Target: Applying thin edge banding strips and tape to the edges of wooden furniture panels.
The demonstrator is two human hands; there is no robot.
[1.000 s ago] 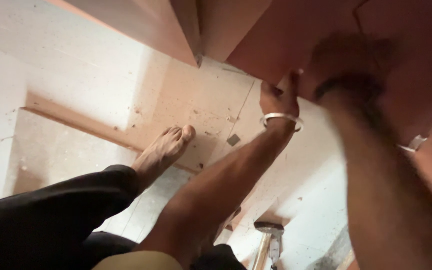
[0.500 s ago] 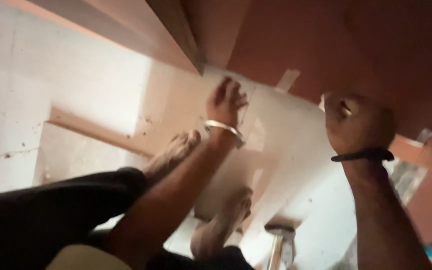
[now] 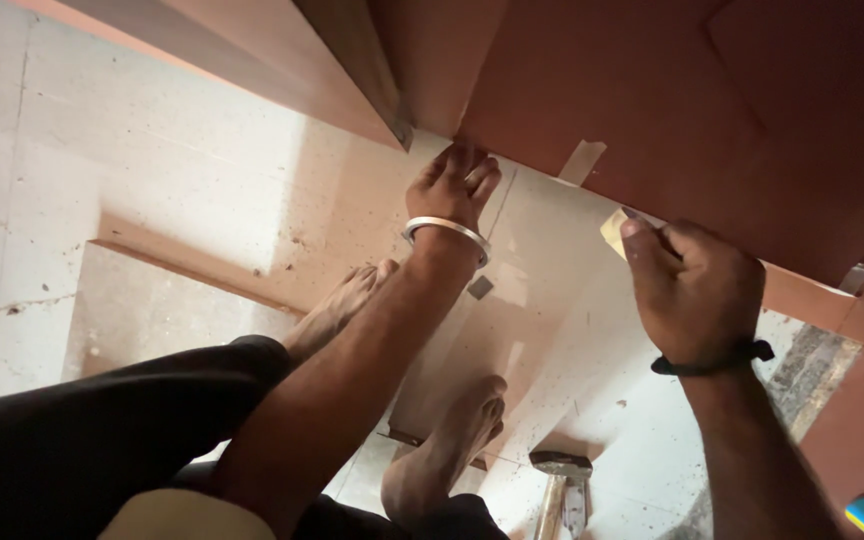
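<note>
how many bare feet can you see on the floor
2. One bare foot lies left of the left forearm, toes toward the reddish-brown wooden panel. The other bare foot is lower, beside the metal-headed hammer. None looks hidden.

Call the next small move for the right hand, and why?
Probably press the tape piece onto the brown panel's lower edge. The right hand pinches it just short of that edge, the left hand braces the panel nearby, and another tape strip already sits there.

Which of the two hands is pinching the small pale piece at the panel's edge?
The right hand, the one with the black wristband, pinches the pale piece. The left hand, wearing a silver bangle, presses flat against the reddish-brown panel.
</note>
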